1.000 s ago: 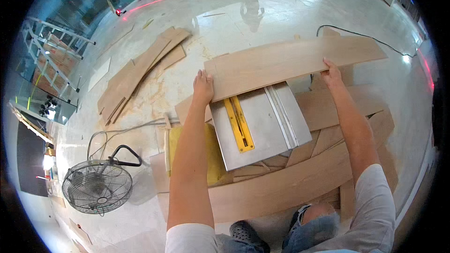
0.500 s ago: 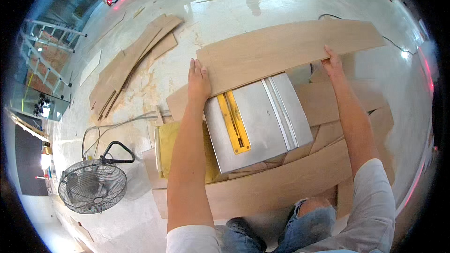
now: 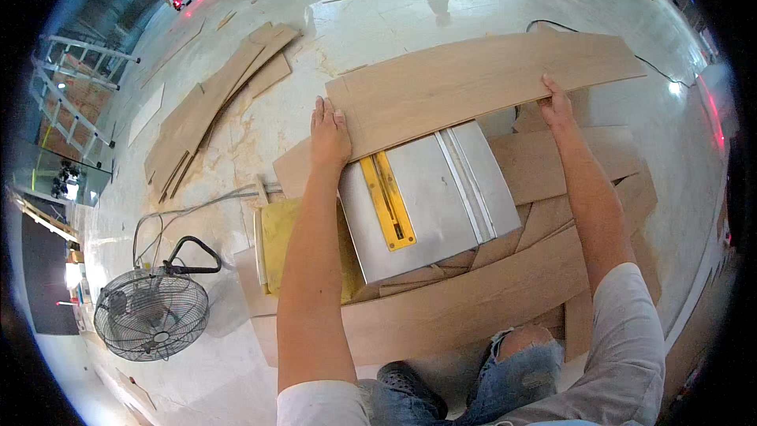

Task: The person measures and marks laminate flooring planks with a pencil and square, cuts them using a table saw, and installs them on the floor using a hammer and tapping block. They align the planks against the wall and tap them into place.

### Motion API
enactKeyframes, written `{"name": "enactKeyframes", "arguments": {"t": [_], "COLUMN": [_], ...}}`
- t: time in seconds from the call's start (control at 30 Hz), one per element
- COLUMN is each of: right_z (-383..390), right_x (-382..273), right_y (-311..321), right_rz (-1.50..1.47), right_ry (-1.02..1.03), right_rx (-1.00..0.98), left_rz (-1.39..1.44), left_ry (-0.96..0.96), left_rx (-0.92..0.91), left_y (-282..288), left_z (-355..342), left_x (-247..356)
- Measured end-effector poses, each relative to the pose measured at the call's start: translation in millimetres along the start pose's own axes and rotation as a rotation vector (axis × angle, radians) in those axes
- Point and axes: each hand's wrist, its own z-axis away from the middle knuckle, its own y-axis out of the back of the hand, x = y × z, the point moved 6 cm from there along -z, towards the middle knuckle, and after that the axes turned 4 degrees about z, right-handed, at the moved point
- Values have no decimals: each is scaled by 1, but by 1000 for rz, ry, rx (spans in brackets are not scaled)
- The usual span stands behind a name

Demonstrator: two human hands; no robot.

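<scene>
A long wood-look plank [image 3: 481,83] lies across the far part of a silver table saw [image 3: 434,189] and reaches out beyond its right side. The saw top has a yellow slotted insert [image 3: 388,201] and a grooved metal track. My left hand [image 3: 330,136] lies flat with fingers stretched out, against the plank's left end. My right hand [image 3: 557,102] grips the near edge toward the right end, thumb on top and fingers under it. The plank hides the far edge of the saw.
More planks [image 3: 441,312] lie under and around the saw, with offcuts stacked [image 3: 213,110] at far left. A black floor fan [image 3: 154,308] stands left beside cables. A yellow panel [image 3: 280,244] sits left of the saw. A ladder [image 3: 75,95] is farther off.
The whole view has shifted slightly left. The plank and both hands keep nearly the same place against the saw.
</scene>
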Motion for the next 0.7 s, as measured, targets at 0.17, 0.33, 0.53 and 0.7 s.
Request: {"name": "enactKeyframes", "arguments": {"t": [0.17,0.33,0.53,0.7], "right_z": [4,13,39,40], "right_x": [0,-2,-8,-16], "right_y": [-1,0,-8,-3], "right_rz": [-50,10,59,52], "right_ry": [-11,-47,-6,7], "right_rx": [11,2,43,-91], "left_rz": [4,1,-19,16], "left_ry": [-3,-19,-44,-49], "left_rx": [-4,0,6,2], "left_y": [5,6,6,8], "left_z": [2,8,14,23], "left_x": [6,8,6,11]}}
